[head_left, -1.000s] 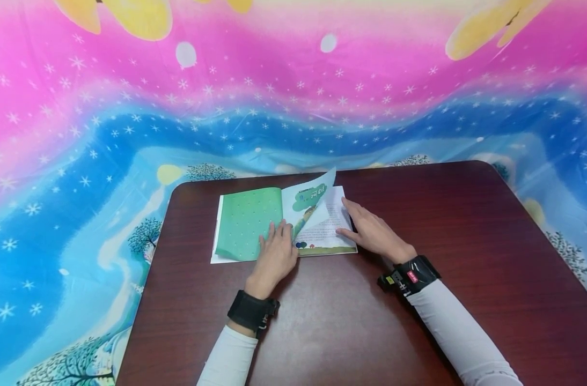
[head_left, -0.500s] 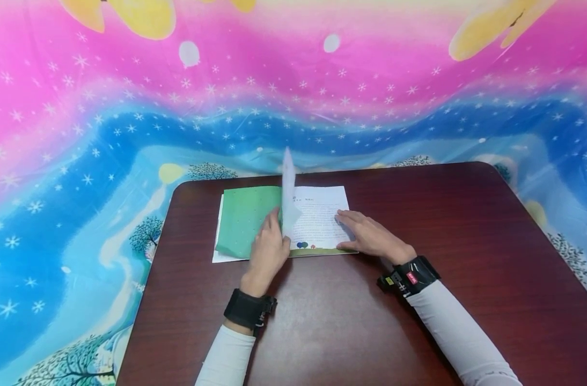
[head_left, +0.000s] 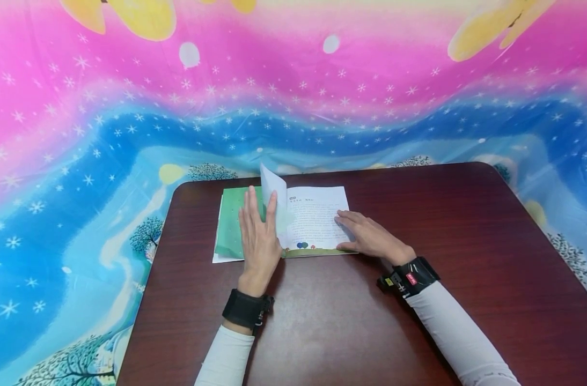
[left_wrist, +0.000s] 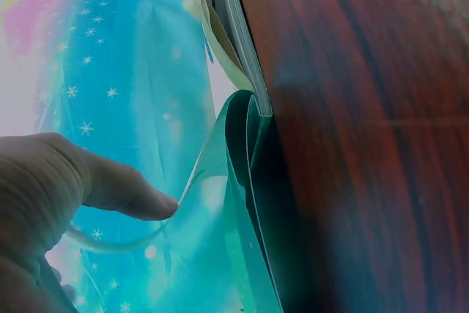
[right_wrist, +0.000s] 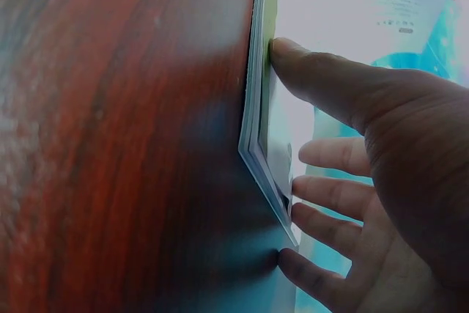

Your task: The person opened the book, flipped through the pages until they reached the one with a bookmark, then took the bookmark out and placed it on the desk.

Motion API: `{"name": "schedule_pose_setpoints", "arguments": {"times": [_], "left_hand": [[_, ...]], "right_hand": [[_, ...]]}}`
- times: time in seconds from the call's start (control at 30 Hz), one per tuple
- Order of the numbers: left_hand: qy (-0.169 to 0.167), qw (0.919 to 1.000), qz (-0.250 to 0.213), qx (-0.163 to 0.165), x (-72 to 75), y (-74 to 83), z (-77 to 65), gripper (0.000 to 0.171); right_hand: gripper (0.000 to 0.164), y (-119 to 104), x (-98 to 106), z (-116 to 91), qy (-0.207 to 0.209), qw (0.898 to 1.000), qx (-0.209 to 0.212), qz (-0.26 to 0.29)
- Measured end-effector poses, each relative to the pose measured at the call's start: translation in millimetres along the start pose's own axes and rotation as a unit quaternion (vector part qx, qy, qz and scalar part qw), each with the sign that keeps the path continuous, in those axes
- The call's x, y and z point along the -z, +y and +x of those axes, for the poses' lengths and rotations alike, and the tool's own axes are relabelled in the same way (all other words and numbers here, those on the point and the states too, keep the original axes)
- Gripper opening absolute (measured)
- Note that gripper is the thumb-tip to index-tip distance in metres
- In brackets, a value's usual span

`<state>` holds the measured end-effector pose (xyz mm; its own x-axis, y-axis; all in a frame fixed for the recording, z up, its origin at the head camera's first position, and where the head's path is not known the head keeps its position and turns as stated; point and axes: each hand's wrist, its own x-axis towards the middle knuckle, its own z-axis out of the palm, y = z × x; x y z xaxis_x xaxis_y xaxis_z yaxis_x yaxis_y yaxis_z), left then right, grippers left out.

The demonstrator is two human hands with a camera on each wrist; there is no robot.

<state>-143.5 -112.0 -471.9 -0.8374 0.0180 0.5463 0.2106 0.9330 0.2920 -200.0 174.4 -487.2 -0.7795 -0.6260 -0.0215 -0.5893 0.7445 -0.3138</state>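
An open book lies near the table's far side. Its right page (head_left: 317, 214) is white with lines of print and small painted trees along the bottom. Green paper (head_left: 230, 220) makes up its left side. Between them a turning leaf (head_left: 274, 182) stands half raised, leaning left. My left hand (head_left: 259, 241) is against this leaf, fingers stretched away from me; in the left wrist view the thumb touches a curved page edge. On the book's right edge rests my right hand (head_left: 373, 236). The right wrist view has its thumb on the page, the other fingers extended beside the edge.
The dark reddish-brown table (head_left: 322, 321) has rounded far corners. Behind it hangs a pink and blue cloth (head_left: 293, 96) with snowflakes and trees. Each wrist wears a black strap (head_left: 247, 308) with a small device.
The leaf has swung from the right side, through upright, over toward the left. My left hand has shifted slightly left and its fingers have straightened. The right hand has moved slightly onto the right page's edge.
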Motion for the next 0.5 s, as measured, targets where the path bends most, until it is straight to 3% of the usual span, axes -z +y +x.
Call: {"name": "schedule_pose_setpoints", "arguments": {"times": [0.23, 0.5], "left_hand": [[-0.013, 0.9991, 0.034, -0.023, 1.6, -0.1, 0.5, 0.110], [-0.068, 0.9953, 0.063, -0.028, -0.6, -0.9, -2.0, 0.098]], "right_hand": [[0.083, 1.9, 2.1, -2.4, -0.015, 1.000, -0.003, 0.011], [0.084, 7.4, 4.2, -4.5, -0.026, 0.999, 0.003, 0.031]]}}
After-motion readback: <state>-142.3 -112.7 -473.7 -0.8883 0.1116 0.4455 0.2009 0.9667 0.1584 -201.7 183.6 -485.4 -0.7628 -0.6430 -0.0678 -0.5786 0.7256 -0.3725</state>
